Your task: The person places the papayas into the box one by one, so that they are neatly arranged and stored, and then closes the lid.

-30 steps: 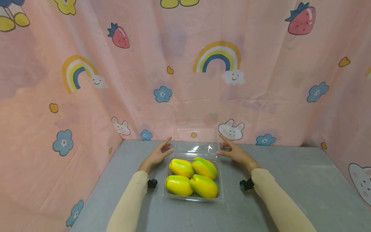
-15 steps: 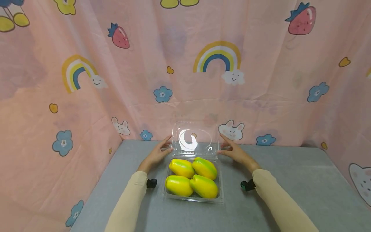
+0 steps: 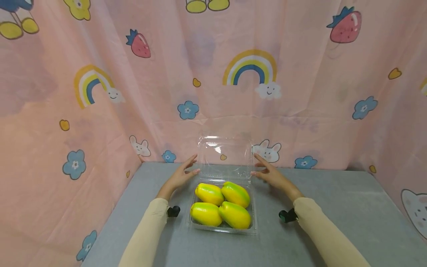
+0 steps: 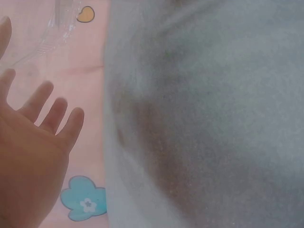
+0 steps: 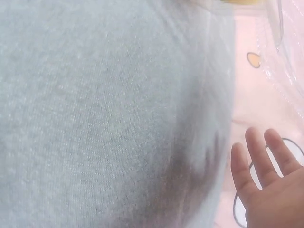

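A clear plastic clamshell box point(image 3: 222, 230) rests on the table in the head view. Inside its base lie several yellow-green, mango-like fruits point(image 3: 235, 215), side by side in two rows. The hinged lid point(image 3: 225, 163) stands raised at the back. My left hand point(image 3: 180, 176) is at the lid's left side with fingers extended; the right hand point(image 3: 275, 178) mirrors it at the right side. Fingertips of both hands are at or very near the lid's edges; exact contact is hard to tell. In the wrist views, the left hand point(image 4: 33, 147) and right hand point(image 5: 270, 185) show spread, fairly straight fingers.
The grey table point(image 3: 333, 211) extends to both sides of the box. Behind it hangs a pink patterned curtain point(image 3: 300, 74), close behind the lid. A black wrist camera point(image 3: 173, 211) sits on the left wrist and another black camera point(image 3: 287, 215) on the right.
The lid has swung up from leaning farther back to more upright. Both hands have stayed beside it, with the forearms shifting slightly outward. The base and fruits have not moved.
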`<state>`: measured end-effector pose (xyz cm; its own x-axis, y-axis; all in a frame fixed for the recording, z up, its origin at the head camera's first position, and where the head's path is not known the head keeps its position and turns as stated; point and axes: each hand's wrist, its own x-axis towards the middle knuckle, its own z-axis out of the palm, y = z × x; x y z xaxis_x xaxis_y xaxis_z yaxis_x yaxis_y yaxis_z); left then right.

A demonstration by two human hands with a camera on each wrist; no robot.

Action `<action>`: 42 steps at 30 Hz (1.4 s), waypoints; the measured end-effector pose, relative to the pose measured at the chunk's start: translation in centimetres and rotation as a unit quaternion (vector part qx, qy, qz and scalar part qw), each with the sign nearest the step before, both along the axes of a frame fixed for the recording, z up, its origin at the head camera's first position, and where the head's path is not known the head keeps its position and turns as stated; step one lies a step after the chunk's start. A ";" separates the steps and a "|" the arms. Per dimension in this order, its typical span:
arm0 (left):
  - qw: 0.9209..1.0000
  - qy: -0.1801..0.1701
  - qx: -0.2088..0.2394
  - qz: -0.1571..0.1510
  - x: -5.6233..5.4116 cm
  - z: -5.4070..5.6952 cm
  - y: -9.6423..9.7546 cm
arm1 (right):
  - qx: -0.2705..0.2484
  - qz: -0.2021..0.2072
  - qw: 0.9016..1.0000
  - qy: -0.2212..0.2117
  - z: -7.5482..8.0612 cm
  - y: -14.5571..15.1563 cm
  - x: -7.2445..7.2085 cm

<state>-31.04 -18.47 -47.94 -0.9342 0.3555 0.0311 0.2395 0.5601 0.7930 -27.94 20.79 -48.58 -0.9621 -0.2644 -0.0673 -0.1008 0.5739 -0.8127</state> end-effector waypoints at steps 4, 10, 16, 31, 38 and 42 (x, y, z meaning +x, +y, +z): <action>1.000 -0.005 -0.007 0.000 0.3 0.3 0.0 | 0.003 0.002 1.000 0.007 0.3 -0.1 0.3; 1.000 0.006 -0.007 -0.016 0.8 0.5 -0.2 | 0.008 -0.001 1.000 0.015 0.7 -0.3 0.9; 0.999 0.024 0.003 -0.027 1.5 0.8 -0.4 | 0.004 0.000 1.000 0.025 1.1 -0.5 1.6; 0.999 0.025 0.013 -0.038 3.4 1.2 -1.0 | -0.014 0.021 0.999 0.022 1.7 -0.6 3.1; 0.999 0.019 0.010 -0.043 5.1 2.1 -1.1 | -0.022 0.031 0.999 0.033 1.9 -0.6 4.1; 0.998 0.021 0.028 -0.044 5.1 0.9 -1.6 | -0.023 0.042 0.998 0.032 2.0 -0.5 4.7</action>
